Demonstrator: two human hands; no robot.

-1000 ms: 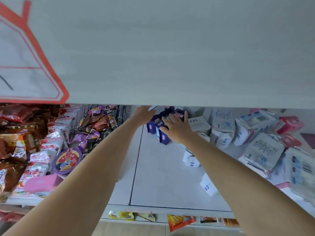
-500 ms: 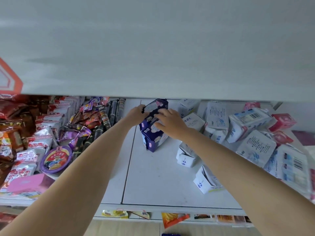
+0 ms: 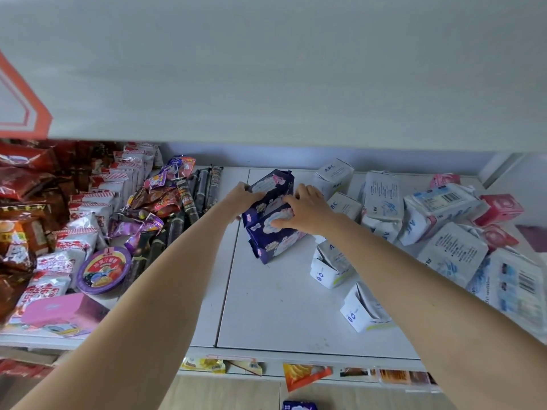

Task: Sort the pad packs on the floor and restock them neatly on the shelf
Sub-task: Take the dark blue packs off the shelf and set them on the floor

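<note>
Well left of the left hand (image 3: 240,199), red and white snack bags (image 3: 88,214) are heaped on the shelf (image 3: 284,315), with a round purple tub (image 3: 104,270) and a flat pink box (image 3: 56,310) nearer the shelf's front edge. Just left of that hand, dark tube-shaped packs (image 3: 204,184) are laid side by side. The purple pad packs (image 3: 270,216) are held between both hands on the white shelf, standing in a leaning row: the left side of the rearmost pack is gripped by the left hand, fingers curled round its edge, while the front faces are pressed by the right hand (image 3: 307,211), whose fingers are bent over the packs. Just right of the right hand, small white packs (image 3: 331,261) are seen standing and tipped. Further right, larger white and blue packs (image 3: 444,208) are piled loosely, with pink packs (image 3: 500,205) beyond them. Below both forearms, at the bottom edge, part of another purple pack (image 3: 299,406) is seen on the floor.
</note>
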